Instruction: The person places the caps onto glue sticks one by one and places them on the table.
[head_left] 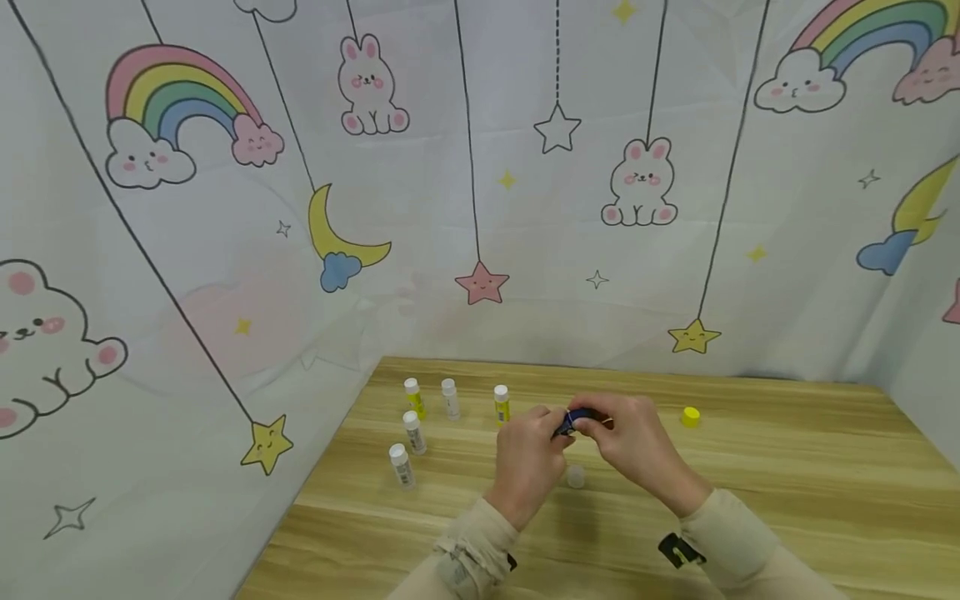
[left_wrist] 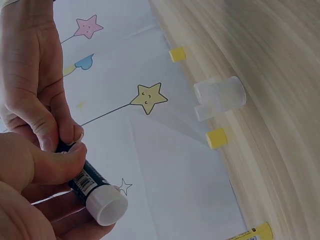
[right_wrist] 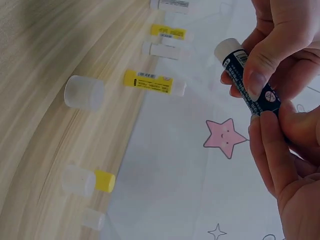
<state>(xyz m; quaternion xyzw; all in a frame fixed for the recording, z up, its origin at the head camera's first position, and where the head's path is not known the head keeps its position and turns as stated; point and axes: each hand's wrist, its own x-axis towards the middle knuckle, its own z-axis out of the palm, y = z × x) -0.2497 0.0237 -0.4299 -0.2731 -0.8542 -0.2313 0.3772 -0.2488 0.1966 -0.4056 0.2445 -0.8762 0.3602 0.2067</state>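
In the head view, both hands meet above the table around a dark blue glue stick (head_left: 570, 421). My left hand (head_left: 528, 458) grips its body near the white end (left_wrist: 107, 205), thumb along the printed side. At the opposite end, the fingers and thumb of my right hand (head_left: 637, 437) pinch the stick; they cover that end, so its tip is hidden. Seen from the right wrist, the dark glue stick (right_wrist: 240, 75) slants with its white end up and left. Below the hands a translucent cap (head_left: 575, 476) stands on the table.
Several glue sticks stand at the table's left, among them a yellow one (head_left: 502, 404) and a white one (head_left: 401, 465). A yellow cap (head_left: 690, 417) lies to the right. More translucent caps (left_wrist: 232, 93) stand on the wooden table (head_left: 787, 483). Behind hangs a printed curtain (head_left: 540, 217).
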